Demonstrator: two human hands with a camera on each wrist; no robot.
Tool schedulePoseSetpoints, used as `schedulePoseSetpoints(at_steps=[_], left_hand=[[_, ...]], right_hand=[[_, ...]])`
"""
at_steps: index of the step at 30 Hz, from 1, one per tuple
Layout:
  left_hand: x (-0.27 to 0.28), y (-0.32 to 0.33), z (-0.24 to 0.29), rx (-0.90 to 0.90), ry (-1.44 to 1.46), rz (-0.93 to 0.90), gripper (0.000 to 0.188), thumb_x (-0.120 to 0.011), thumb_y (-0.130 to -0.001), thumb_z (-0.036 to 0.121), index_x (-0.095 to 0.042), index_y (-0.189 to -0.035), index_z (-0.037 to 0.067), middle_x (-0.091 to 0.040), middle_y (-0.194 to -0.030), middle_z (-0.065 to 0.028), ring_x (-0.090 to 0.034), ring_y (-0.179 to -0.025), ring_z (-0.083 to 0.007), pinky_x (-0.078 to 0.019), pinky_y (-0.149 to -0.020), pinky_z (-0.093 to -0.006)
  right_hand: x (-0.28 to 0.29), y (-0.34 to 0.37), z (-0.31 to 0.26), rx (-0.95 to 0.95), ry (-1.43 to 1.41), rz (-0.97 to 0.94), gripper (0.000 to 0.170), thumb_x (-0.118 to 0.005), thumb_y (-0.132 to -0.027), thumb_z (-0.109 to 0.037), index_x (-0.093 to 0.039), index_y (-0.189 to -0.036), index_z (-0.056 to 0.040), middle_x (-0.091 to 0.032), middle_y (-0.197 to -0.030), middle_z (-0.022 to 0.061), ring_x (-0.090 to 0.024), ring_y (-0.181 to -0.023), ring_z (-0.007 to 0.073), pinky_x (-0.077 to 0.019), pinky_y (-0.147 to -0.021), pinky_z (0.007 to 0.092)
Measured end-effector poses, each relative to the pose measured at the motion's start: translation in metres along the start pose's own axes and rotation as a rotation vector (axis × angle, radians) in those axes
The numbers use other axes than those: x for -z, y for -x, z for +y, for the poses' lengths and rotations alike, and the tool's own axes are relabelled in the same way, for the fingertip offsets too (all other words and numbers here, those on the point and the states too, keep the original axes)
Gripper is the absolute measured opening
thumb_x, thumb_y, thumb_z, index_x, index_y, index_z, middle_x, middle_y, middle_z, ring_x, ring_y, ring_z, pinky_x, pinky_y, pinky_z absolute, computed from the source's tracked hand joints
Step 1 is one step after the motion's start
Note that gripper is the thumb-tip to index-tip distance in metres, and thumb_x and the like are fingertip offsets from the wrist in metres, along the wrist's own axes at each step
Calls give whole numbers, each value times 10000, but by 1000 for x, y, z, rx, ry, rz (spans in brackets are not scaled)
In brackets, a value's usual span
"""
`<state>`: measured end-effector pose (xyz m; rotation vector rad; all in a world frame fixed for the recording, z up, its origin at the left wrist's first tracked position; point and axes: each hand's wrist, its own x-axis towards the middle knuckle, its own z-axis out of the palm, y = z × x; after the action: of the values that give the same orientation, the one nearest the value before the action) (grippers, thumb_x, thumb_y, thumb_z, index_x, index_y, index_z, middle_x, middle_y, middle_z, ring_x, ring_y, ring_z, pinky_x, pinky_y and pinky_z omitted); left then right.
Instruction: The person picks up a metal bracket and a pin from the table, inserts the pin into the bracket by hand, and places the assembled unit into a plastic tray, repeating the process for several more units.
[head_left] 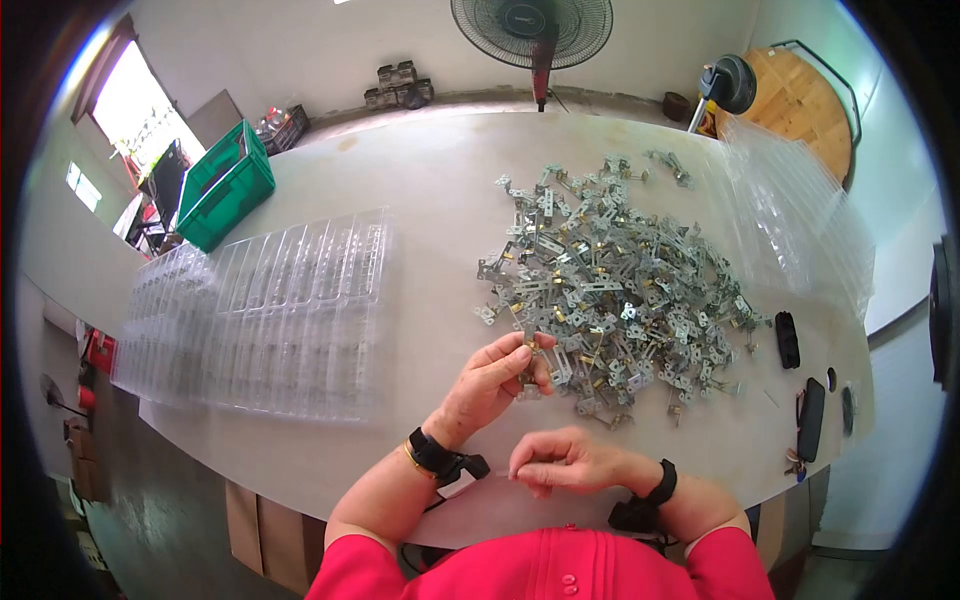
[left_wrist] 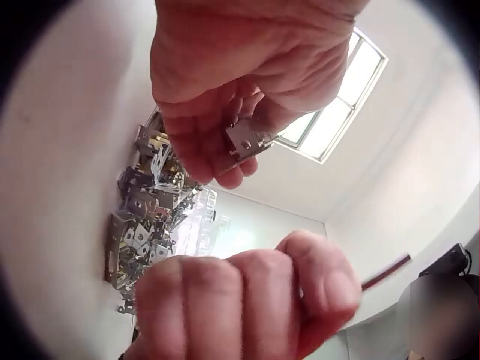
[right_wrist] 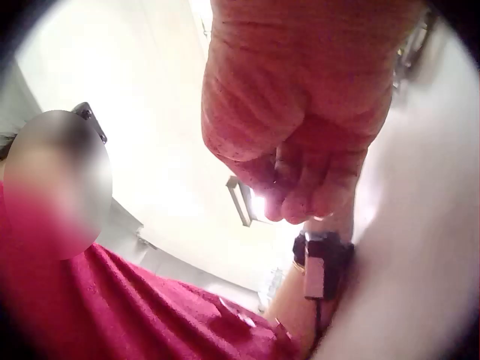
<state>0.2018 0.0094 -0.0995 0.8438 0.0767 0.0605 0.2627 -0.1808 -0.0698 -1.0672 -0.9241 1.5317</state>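
Observation:
My left hand point(head_left: 482, 388) holds a small metal bracket point(head_left: 530, 378) with a brass-coloured bit, at the near left edge of a heap of similar metal brackets point(head_left: 620, 290). Bent silvery plate of the held bracket point(left_wrist: 249, 141) shows between thumb and fingers in the left wrist view. Closer to the body, my right hand point(head_left: 570, 460) hovers near the table's front edge with its fingers curled in towards the palm. No object shows in its grasp; the inside of the curl is partly hidden in the right wrist view.
Stacked clear plastic trays point(head_left: 290, 310) lie on the left, beside a green crate point(head_left: 228, 185). More clear plastic sheets point(head_left: 800, 215) lie at the far right. A black case point(head_left: 811, 420) and a dark pouch point(head_left: 787, 340) sit near the right edge. A fan point(head_left: 533, 30) stands behind the table.

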Motion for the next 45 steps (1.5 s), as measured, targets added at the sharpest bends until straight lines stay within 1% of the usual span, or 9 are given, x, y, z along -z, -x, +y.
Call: schedulePoseSetpoints(at_steps=[1, 4, 5, 10, 15, 20, 23, 36, 45], left_hand=[[2, 0, -1, -5, 5, 21, 361, -502, -1042, 215, -534, -1327, -4, -637, -856, -74, -623, -832, -186, -495, -810, -339], [5, 0, -1, 4, -30, 87, 364, -464, -1037, 224, -543, -1294, -22, -606, -812, -57, -590, -750, -172, -494, -739, -338], [5, -1, -1, -1, -26, 87, 364, -464, -1037, 224, -543, -1294, -22, -606, -812, -57, -590, -750, -172, -494, -739, -338], [8, -4, -5, -55, 24, 106, 378, -402, -1024, 274, -560, -1163, -40, -502, -707, -25, -504, -605, -150, -465, -616, -321], [6, -1, -4, -87, 41, 170, 325, -429, -1052, 260, -578, -1092, -26, -483, -673, -19, -494, -563, -139, -458, -560, -312], [4, -2, -6, -107, -13, 212, 329, -444, -1078, 273, -594, -1044, -18, -480, -650, -10, -479, -530, -114, -440, -505, -279], [4, -1, -7, -103, -99, 204, 322, -449, -1074, 279, -596, -1079, -7, -464, -641, -8, -470, -531, -121, -439, -508, -284], [3, 1, -6, -198, -479, 251, 339, -420, -1092, 279, -604, -1071, -5, -506, -630, 16, -445, -528, -70, -374, -509, -235], [4, 2, -5, -251, -557, 310, 318, -437, -1088, 262, -623, -1083, 4, -495, -640, 38, -429, -549, -47, -357, -517, -219]], right_hand=[[-1, 2, -7, -5, 5, -3, 119, -569, -1026, -152, -611, -1049, -42, -606, -816, -15, -590, -748, 62, -496, -661, 235], [2, 5, -32, 180, 130, 304, 70, -582, -1006, -85, -614, -1052, -42, -604, -816, -15, -588, -683, 53, -485, -612, 217], [3, 4, -41, 176, 135, 301, 70, -582, -1006, -85, -614, -1052, -42, -604, -816, -15, -588, -683, 53, -485, -612, 217], [24, -14, -65, 388, 449, 742, 66, -575, -999, -63, -603, -1044, -23, -597, -723, -11, -571, -628, 49, -464, -561, 220], [29, -26, -65, 361, 494, 797, 47, -591, -990, -71, -604, -1003, -27, -609, -687, 6, -569, -619, 49, -464, -550, 241], [28, -26, -57, 296, 728, 841, 65, -636, -943, -82, -617, -992, -44, -637, -686, 96, -600, -566, 133, -472, -533, 296], [29, -28, -55, 275, 738, 847, 61, -636, -934, -77, -615, -982, -45, -639, -690, 106, -613, -559, 177, -473, -535, 309], [26, -27, -58, 267, 860, 866, 60, -632, -937, -95, -614, -962, -44, -660, -716, 122, -659, -590, 245, -487, -542, 339], [24, -24, -64, 182, 802, 839, 220, -590, -962, -85, -550, -1176, -52, -665, -719, 127, -678, -624, 270, -505, -585, 361]])
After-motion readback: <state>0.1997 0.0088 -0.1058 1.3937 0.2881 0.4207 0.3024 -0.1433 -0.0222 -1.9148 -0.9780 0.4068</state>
